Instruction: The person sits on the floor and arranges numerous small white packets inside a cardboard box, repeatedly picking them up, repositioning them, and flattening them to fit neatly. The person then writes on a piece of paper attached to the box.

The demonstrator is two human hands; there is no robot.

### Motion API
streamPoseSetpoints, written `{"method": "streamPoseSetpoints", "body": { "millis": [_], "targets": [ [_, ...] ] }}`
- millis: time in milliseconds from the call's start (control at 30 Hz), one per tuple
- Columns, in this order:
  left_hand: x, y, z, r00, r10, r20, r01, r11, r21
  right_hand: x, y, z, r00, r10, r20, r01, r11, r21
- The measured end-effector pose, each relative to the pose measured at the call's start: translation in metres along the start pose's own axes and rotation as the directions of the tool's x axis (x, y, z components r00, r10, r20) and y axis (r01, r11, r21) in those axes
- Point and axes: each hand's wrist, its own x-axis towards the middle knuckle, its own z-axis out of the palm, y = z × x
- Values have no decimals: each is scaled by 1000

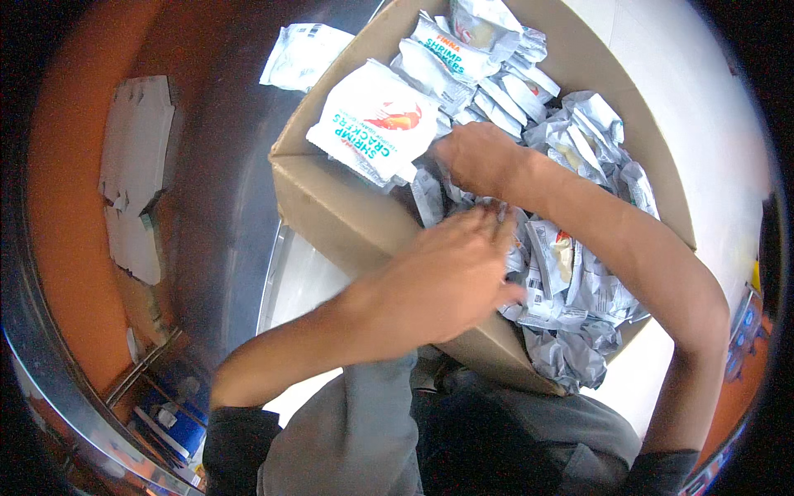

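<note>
An open cardboard box (347, 211) stands before me, holding many silvery-white packets of shrimp crackers. My right hand (484, 158) reaches in from the right with its fingers curled down among the packets. Its fingertips are hidden, right beside the edge of a large white cracker packet (378, 121) that overlaps the box's left rim. Whether they grip that packet cannot be made out. Lower down, my left hand (459, 273) crosses the near wall of the box, blurred. Its fingers stretch over other packets (552, 254), the thumb stands apart, and no packet shows in its grasp.
Outside the box, at its upper left, lies another packet (307, 56). A white surface (701, 155) extends to the right of the box. At the far left is an orange surface (74, 186) with torn pale sheets (136, 142). A blue container (177, 397) sits at lower left.
</note>
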Motion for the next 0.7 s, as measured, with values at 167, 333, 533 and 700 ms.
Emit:
{"method": "streamPoseSetpoints", "body": {
  "millis": [167, 333, 533, 700],
  "targets": [
    [27, -14, -47, 778, -370, 507, 210, 915, 345, -6, 10, 16, 998, 2, -56, 1, 998, 64],
    [57, -38, -12, 598, -410, 688, 68, 882, 466, 0, 8, 34, 989, -13, -146, 27, 995, 93],
    [54, -46, -16, 667, -372, 646, 192, 923, 334, 1, 23, 44, 927, -274, -255, 339, 904, 261],
    [53, -41, -23, 675, -360, 644, 178, 926, 332, 7, 12, 50, 930, -239, -278, 309, 919, 244]
  ]
}}
